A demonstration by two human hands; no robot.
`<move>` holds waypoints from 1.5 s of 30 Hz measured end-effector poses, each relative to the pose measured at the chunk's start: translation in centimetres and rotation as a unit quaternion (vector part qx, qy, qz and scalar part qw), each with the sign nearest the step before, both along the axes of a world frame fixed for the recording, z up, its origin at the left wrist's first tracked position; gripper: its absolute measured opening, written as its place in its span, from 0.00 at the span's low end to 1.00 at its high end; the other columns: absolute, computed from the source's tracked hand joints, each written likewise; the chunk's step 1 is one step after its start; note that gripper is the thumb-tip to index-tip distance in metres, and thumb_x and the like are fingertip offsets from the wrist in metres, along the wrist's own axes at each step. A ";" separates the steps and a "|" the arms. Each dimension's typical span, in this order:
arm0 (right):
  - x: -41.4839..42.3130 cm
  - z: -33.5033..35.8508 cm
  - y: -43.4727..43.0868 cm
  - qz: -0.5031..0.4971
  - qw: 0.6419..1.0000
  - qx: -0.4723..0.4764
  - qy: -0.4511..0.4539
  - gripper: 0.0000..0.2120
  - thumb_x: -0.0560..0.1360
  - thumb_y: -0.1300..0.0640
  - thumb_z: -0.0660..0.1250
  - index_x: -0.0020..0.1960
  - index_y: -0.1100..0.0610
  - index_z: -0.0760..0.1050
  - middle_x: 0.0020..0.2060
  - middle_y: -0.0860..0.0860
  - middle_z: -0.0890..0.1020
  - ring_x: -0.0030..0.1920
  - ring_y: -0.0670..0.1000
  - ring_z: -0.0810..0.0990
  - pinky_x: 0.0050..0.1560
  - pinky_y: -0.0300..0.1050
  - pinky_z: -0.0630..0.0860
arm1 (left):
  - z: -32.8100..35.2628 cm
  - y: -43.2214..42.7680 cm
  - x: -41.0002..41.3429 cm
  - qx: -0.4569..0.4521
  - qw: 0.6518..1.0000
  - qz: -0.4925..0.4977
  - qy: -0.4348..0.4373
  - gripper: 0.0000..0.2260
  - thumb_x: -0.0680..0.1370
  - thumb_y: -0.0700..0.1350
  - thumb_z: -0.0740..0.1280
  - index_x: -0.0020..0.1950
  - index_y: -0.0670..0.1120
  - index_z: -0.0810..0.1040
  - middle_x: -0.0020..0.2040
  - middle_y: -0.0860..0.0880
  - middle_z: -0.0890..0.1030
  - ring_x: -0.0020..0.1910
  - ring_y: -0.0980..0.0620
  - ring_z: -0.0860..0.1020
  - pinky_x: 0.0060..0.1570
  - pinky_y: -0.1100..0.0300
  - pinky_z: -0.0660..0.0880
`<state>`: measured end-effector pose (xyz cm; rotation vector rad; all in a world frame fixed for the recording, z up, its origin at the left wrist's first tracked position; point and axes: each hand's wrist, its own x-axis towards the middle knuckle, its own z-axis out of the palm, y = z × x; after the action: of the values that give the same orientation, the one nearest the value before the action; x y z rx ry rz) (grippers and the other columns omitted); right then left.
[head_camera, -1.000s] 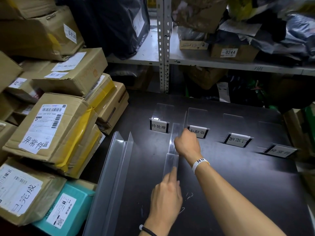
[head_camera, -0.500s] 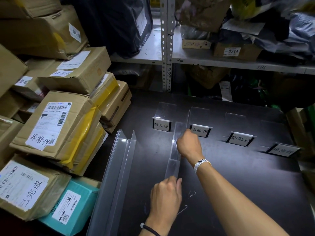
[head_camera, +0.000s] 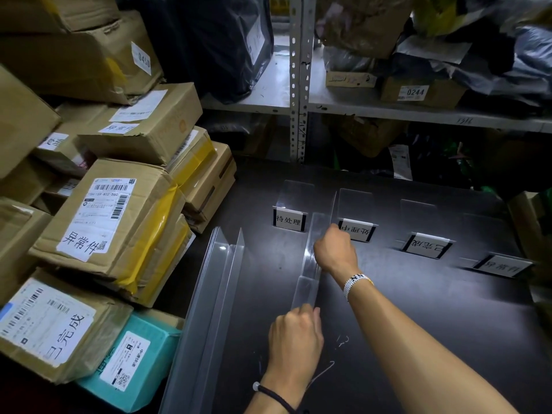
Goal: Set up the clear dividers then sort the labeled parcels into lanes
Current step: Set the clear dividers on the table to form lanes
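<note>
A clear divider (head_camera: 310, 264) stands on edge on the black table (head_camera: 418, 324), running between the first lane sign (head_camera: 289, 219) and the second lane sign (head_camera: 357, 231). My right hand (head_camera: 336, 251) grips its top edge near the middle. My left hand (head_camera: 295, 339) pinches its near end. A stack of other clear dividers (head_camera: 215, 300) lies at the table's left side. Labeled parcels sit piled on the left, among them a brown box (head_camera: 101, 222) and a teal box (head_camera: 131, 360).
Two more lane signs (head_camera: 427, 245) (head_camera: 501, 265) stand to the right on the table. A metal shelf (head_camera: 358, 106) behind holds bags and boxes, with an upright post (head_camera: 298, 85). A cardboard box (head_camera: 528, 228) sits at the right edge.
My left hand has curled tighter around the divider's near end. The divider and right hand stay almost in place.
</note>
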<state>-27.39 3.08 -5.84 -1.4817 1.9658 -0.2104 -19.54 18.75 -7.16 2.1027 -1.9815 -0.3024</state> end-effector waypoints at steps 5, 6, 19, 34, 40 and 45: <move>0.2 0.1 -0.5 0.003 1.000 0.000 0.002 0.14 0.78 0.66 0.58 0.63 0.67 0.71 0.60 0.64 0.79 0.57 0.66 0.79 0.48 0.50 0.72 | 0.1 -0.5 0.0 -0.004 1.000 0.013 -0.007 0.18 0.61 0.45 0.84 0.28 0.47 0.75 0.22 0.48 0.75 0.18 0.47 0.74 0.16 0.59 0.63; 0.2 0.1 -0.6 0.003 1.000 0.000 0.002 0.14 0.78 0.66 0.58 0.63 0.67 0.71 0.60 0.64 0.79 0.57 0.66 0.79 0.48 0.51 0.73 | 0.1 -0.7 -0.1 -0.005 1.000 0.015 -0.007 0.18 0.61 0.45 0.84 0.28 0.47 0.75 0.22 0.48 0.75 0.18 0.47 0.74 0.16 0.59 0.63; 0.5 0.2 -1.6 0.019 1.000 0.002 0.014 0.13 0.79 0.65 0.59 0.61 0.67 0.72 0.57 0.64 0.80 0.56 0.65 0.81 0.53 0.56 0.79 | 0.2 -1.4 -0.6 -0.014 0.999 0.031 -0.007 0.18 0.59 0.46 0.85 0.27 0.47 0.75 0.22 0.48 0.75 0.18 0.49 0.74 0.16 0.59 0.64; -0.5 3.1 1.3 -0.012 0.992 -0.122 0.025 0.23 0.82 0.45 0.62 0.66 0.63 0.71 0.61 0.61 0.77 0.63 0.63 0.75 0.56 0.54 0.74 | 3.6 0.3 3.5 -0.102 0.989 0.110 0.013 0.16 0.79 0.61 0.63 0.49 0.50 0.82 0.42 0.53 0.81 0.39 0.52 0.80 0.30 0.57 0.75; 7.5 4.3 6.5 0.140 0.983 -0.101 -0.060 0.21 0.80 0.42 0.62 0.70 0.49 0.68 0.52 0.51 0.84 0.55 0.57 0.82 0.53 0.52 0.79 | 3.2 0.4 12.0 -0.092 0.980 0.168 -0.060 0.14 0.73 0.47 0.75 0.56 0.44 0.82 0.48 0.47 0.78 0.46 0.48 0.75 0.41 0.55 0.73; 13.5 2.3 8.1 0.178 0.980 0.006 -0.088 0.35 0.80 0.44 0.65 0.81 0.47 0.51 0.60 0.60 0.81 0.61 0.65 0.80 0.57 0.55 0.76 | 2.2 -0.3 16.3 -0.022 0.972 0.233 0.027 0.19 0.73 0.45 0.76 0.61 0.43 0.77 0.53 0.45 0.75 0.51 0.41 0.77 0.46 0.46 0.78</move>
<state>-13.93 11.16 -3.57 -1.7138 1.5323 -0.1649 -3.24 18.46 -4.97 2.4137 -1.3885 -0.2191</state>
